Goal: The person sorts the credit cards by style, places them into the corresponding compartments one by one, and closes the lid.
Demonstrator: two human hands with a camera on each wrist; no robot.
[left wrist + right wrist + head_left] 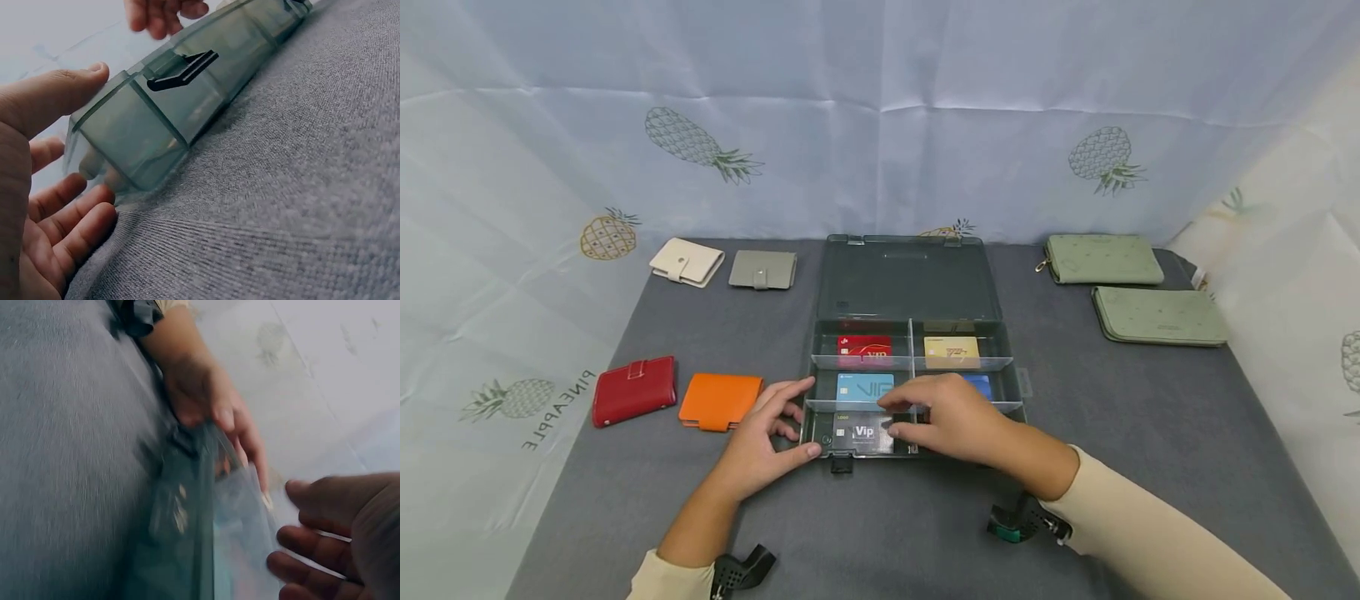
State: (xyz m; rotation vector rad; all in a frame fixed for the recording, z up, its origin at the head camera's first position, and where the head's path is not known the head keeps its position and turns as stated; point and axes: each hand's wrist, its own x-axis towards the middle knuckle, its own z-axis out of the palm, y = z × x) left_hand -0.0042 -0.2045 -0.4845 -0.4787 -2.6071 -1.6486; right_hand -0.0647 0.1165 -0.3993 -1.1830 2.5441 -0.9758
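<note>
An open clear grey organiser box lies mid-table, its lid flat behind it. Its compartments hold a red card, a gold card, a light blue card, a blue card and a black "Vip" card in front. My left hand rests at the box's front left corner, thumb on the front wall, fingers relaxed along the side. My right hand hovers over the front row, fingertips at the black card, holding nothing. The left wrist view shows the box corner and its black latch.
A cream wallet and a grey wallet lie at the back left. A red wallet and an orange wallet lie left of the box. Two long green wallets lie at the right. A pineapple-print cloth hangs around the table.
</note>
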